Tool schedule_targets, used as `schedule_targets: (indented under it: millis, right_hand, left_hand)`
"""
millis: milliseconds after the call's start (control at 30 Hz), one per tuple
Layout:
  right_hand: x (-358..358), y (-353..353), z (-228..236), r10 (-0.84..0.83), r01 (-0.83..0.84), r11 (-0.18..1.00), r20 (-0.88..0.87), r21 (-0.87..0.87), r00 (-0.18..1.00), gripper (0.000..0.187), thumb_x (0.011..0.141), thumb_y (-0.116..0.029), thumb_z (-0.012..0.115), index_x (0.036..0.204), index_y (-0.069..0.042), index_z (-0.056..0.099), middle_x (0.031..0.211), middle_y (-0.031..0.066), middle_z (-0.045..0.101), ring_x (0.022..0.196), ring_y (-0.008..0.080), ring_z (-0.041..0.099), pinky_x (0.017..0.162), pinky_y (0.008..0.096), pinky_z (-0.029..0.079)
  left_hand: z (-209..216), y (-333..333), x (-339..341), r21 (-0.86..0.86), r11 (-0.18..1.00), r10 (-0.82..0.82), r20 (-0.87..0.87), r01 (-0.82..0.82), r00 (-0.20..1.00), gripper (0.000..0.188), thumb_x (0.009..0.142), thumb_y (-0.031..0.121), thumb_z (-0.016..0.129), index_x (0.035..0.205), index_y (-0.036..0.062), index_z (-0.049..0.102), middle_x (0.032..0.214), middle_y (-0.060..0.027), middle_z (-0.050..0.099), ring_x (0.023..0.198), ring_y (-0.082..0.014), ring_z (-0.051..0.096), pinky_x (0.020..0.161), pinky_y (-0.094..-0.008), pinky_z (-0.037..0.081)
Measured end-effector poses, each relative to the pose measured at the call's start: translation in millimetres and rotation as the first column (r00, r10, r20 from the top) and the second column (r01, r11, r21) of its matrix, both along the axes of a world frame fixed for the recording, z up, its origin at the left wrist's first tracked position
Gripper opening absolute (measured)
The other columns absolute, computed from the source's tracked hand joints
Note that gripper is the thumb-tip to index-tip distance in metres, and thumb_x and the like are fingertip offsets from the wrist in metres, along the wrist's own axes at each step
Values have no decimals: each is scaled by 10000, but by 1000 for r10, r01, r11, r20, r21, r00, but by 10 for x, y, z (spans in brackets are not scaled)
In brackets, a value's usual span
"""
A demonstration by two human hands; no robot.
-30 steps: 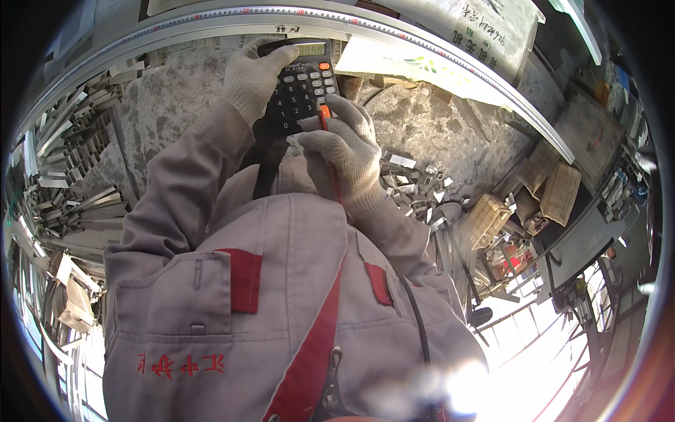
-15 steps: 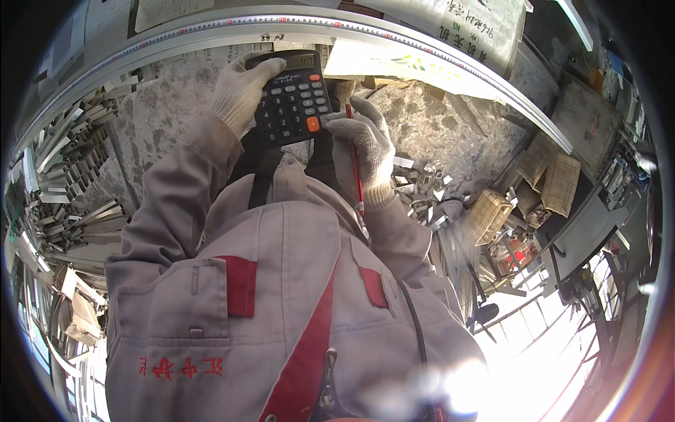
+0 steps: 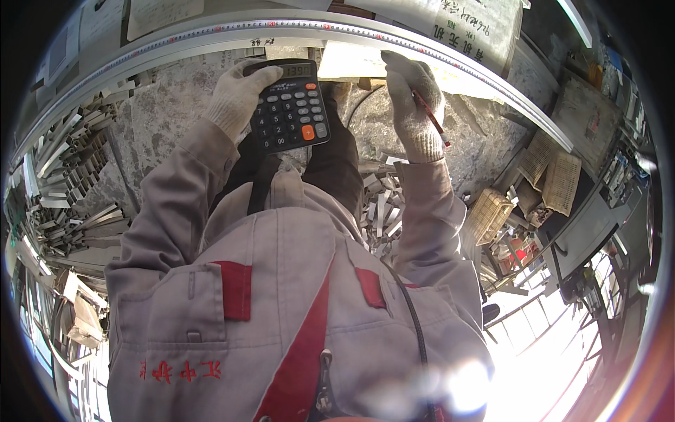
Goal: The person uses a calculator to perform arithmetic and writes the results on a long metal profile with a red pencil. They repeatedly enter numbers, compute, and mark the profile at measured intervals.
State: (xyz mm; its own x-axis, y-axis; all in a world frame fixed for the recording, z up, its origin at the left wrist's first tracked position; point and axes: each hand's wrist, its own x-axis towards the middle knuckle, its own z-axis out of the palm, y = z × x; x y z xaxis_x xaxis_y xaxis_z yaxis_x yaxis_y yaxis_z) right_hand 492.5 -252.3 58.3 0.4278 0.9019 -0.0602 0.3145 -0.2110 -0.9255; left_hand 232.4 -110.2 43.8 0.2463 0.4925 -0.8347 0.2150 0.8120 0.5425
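Note:
A black calculator (image 3: 287, 116) with grey and orange keys lies in the grip of my left hand (image 3: 238, 95), whose thumb rests along its top edge beside the lit display. That hand wears a whitish knit glove. To the right, my gloved right hand (image 3: 415, 105) is closed round a thin red pencil (image 3: 430, 117), which slants out toward the wrist. Its fingertips point forward over a pale sheet of paper (image 3: 351, 62); whether they touch it I cannot tell. Just beyond both hands runs a long rail with a measuring scale (image 3: 281, 28).
Cut metal profile pieces (image 3: 63, 158) are heaped at the left, and more offcuts (image 3: 383, 207) lie below my right forearm. Wicker-like baskets (image 3: 490, 216) stand at the right. A sheet with handwriting (image 3: 478, 28) lies beyond the rail.
My right hand has moved from the calculator keys up and to the right, toward the paper and rail, carrying the pencil. The calculator's display reading has changed; my left hand still holds it.

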Motion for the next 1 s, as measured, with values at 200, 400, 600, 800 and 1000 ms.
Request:
schedule_targets:
  millis: [200, 400, 600, 800, 1000]
  right_hand:
    - [309, 256, -472, -123, 103, 985, -148, -139, 981, 211, 994, -152, 745, 1157, -19, 768, 988, 80, 776, 893, 159, 713, 815, 328, 581]
    - [481, 518, -863, -43, 23, 994, -195, -105, 980, 204, 1008, -141, 745, 1172, -20, 742, 1022, 90, 790, 906, 140, 722, 793, 297, 583]
    - [405, 695, -990, -20, -29, 989, -330, -143, 944, 208, 1051, -221, 724, 1177, -57, 736, 1015, 56, 801, 864, 113, 717, 734, 274, 567]
    - [263, 943, -1128, 50, -107, 976, -284, -188, 958, 185, 1026, -158, 741, 1126, -3, 735, 996, 116, 797, 935, 182, 761, 857, 332, 612]
    - [214, 1010, -1266, 40, -76, 980, -192, -184, 981, 198, 1011, -208, 758, 1079, -22, 762, 945, 117, 813, 891, 186, 780, 817, 345, 621]
  left_hand:
    - [-41, 75, 57, 58, 995, -76, -10, 77, 997, 360, 975, 165, 777, 1272, -31, 720, 1085, -99, 782, 926, -155, 737, 872, -295, 591]
    - [-113, 110, 136, 31, 999, -34, 31, 33, 999, 368, 975, 168, 774, 1278, -34, 718, 1111, -102, 778, 945, -158, 734, 883, -296, 586]
    - [-153, 121, 238, 24, 999, -44, 18, 43, 999, 380, 967, 174, 778, 1275, -40, 716, 1114, -101, 772, 943, -156, 730, 860, -293, 590]
    - [-279, 80, 244, 48, 996, -72, -76, 75, 995, 382, 954, 194, 797, 1256, -29, 726, 1047, -71, 759, 853, -108, 696, 764, -260, 568]
    - [-410, 2, 122, 20, 998, -66, -50, 67, 997, 383, 950, 203, 814, 1243, -27, 728, 1011, -56, 756, 793, -77, 678, 670, -216, 541]
